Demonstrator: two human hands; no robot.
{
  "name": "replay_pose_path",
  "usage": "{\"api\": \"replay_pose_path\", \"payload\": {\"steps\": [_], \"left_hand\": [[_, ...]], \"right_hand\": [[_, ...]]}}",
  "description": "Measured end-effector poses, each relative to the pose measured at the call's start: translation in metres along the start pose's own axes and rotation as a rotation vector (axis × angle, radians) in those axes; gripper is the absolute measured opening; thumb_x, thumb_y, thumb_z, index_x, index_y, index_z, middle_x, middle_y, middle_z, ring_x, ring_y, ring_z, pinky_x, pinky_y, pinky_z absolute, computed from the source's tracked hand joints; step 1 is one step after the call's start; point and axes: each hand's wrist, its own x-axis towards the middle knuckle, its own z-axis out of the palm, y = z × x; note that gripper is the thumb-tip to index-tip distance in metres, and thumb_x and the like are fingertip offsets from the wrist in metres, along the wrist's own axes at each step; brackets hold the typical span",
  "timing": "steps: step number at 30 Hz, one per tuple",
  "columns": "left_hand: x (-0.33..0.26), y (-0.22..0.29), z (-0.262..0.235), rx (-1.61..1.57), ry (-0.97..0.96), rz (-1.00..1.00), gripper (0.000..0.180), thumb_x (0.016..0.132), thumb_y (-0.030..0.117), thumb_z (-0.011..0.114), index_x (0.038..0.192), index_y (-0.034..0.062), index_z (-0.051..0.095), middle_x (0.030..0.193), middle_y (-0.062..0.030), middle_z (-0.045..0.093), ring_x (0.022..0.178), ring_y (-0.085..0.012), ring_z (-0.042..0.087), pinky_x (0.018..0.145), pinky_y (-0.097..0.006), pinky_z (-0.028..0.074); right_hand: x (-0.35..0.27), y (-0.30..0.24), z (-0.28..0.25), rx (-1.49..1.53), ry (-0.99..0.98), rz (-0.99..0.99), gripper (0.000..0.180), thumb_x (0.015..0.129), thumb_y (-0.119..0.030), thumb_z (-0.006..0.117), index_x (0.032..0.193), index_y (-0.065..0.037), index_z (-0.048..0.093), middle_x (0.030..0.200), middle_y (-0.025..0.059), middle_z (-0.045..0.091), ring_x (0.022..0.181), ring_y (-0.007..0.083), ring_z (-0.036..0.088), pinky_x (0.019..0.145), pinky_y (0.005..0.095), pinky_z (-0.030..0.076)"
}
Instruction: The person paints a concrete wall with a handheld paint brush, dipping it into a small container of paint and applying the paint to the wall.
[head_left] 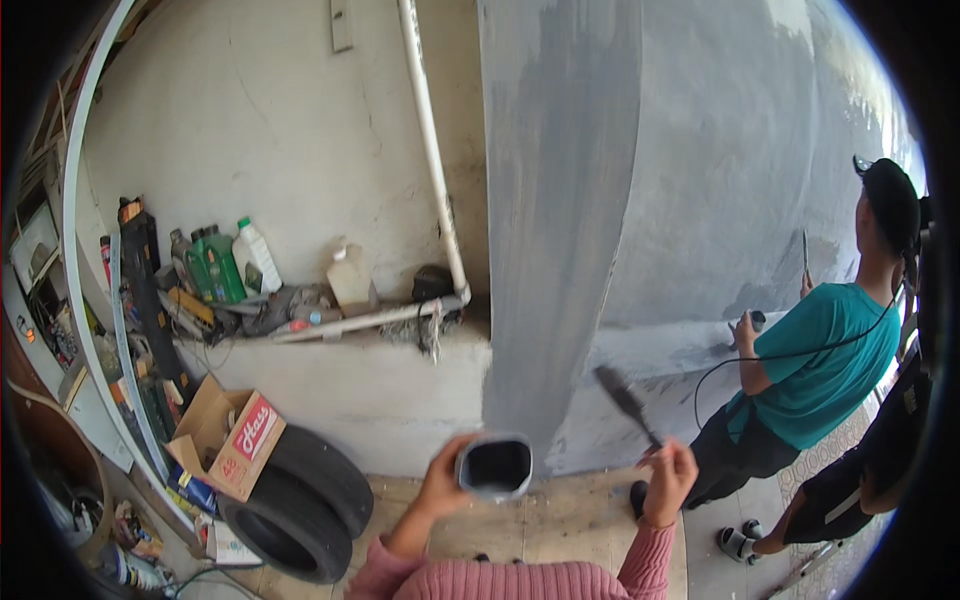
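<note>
Before the grey wall point(710, 190), the right hand point(671, 482) holds a brush point(629, 404) aslant.

A cardboard box point(222, 462) at lower left carries the only readable print. On its side, a red panel point(254, 431) bears one word in large, slanting white letters. Below the panel, toward its left, a short number point(231, 467) is printed in red on the bare brown card. Small markings around it are too tiny to read.
</note>
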Motion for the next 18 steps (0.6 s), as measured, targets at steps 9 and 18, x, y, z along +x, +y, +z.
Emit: {"api": "replay_pose_path", "payload": {"steps": [9, 18], "left_hand": [[0.085, 0.076, 0.004, 0.253, 0.148, 0.529, 0.055, 0.06, 0.008, 0.075, 0.108, 0.004, 0.049, 0.11, -0.0091, 0.055, 0.109, -0.023, 0.048, 0.104, -0.043, 0.018], [0.073, 0.097, 0.017, 0.235, 0.148, 0.618, 0.051, 0.06, 0.01, 0.075, 0.105, 0.0038, 0.051, 0.107, -0.0103, 0.057, 0.11, -0.0253, 0.048, 0.104, -0.044, 0.018]], "right_hand": [[-0.001, -0.018, -0.018, 0.113, 0.249, -0.214, 0.016, 0.09, -0.011, 0.043, 0.097, 0.001, 0.048, 0.095, 0.0175, 0.056, 0.074, 0.016, 0.059, 0.051, 0.0199, 0.049], [-0.017, -0.041, -0.025, 0.303, 0.18, -0.267, 0.019, 0.091, -0.02, 0.041, 0.101, -0.003, 0.045, 0.103, 0.0158, 0.047, 0.078, 0.0179, 0.058, 0.056, 0.023, 0.054]]}}
